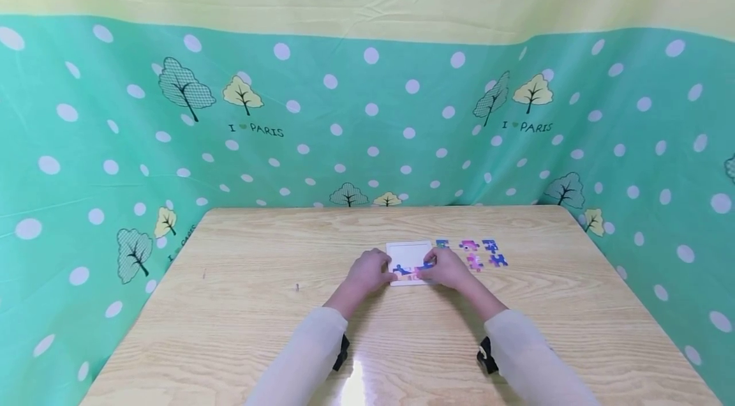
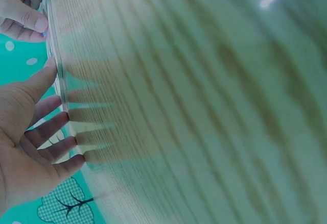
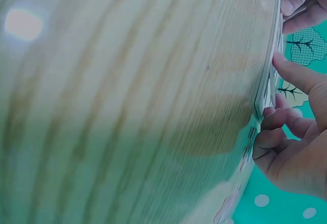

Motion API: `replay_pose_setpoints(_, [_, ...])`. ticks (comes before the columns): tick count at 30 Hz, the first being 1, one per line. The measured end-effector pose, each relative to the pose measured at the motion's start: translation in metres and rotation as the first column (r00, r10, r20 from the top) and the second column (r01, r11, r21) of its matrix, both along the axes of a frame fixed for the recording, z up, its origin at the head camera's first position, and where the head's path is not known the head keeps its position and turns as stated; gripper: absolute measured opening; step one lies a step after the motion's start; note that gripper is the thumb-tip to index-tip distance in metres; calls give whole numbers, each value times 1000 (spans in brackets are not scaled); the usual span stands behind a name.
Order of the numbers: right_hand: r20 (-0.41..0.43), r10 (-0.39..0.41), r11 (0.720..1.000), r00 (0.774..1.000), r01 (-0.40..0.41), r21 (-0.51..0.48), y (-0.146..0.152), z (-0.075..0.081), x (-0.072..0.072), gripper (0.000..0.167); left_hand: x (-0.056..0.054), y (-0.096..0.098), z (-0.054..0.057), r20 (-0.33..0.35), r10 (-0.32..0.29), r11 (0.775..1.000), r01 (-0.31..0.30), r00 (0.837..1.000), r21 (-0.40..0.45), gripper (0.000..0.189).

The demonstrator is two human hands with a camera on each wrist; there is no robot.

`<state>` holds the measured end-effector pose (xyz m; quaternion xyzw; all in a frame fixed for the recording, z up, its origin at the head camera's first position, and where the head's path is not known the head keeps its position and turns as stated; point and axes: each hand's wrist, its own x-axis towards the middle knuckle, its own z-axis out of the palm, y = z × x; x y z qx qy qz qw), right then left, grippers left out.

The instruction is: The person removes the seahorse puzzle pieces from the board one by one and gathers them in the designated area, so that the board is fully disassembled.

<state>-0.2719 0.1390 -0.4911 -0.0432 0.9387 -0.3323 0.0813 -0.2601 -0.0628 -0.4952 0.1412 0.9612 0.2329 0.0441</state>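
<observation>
A shallow white puzzle tray [image 1: 409, 255] lies on the table, with joined blue and pink pieces [image 1: 404, 272] along its front part. My left hand [image 1: 369, 270] is at the tray's left edge. In the left wrist view its fingers are spread and fairly straight, fingertips on the tabletop, the thumb at the tray's rim. Over the tray's right front part, my right hand [image 1: 450, 270] pinches a blue and pink puzzle piece [image 1: 423, 267] between thumb and forefinger. Its other fingers are curled in the right wrist view. The hand hides part of that piece.
Several loose puzzle pieces [image 1: 475, 262] lie right of the tray, one of them [image 1: 442, 243] close by its back right corner. The wooden table [image 1: 258, 329] ends at a green dotted curtain [image 1: 367, 131]. Small dark marks [image 1: 296, 287] show on the tabletop at left.
</observation>
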Motion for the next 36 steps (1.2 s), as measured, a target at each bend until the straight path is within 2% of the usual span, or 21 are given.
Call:
replay_pose_setpoints(12, [24,-39,999,999,39,-11,-2,1,2,36,1,1,1,-6,0,1000,0,1000,-2,44])
replay_pose_setpoints(19, [26,-23,1000,999,23,-7,-2,1,2,37,0,0,2,-21,-17,1000,16,1000,-7,43])
replay_pose_setpoints(26, [3,-13,999,1000,13,-29,-1,-1,2,30,1,-1,2,-25,-24,1000,25,999,6,45])
replay_pose_setpoints(36, [23,-55,998,998,55,-18,-4,1,2,29,-1,0,-1,-15,-17,1000,17,1000,-3,45])
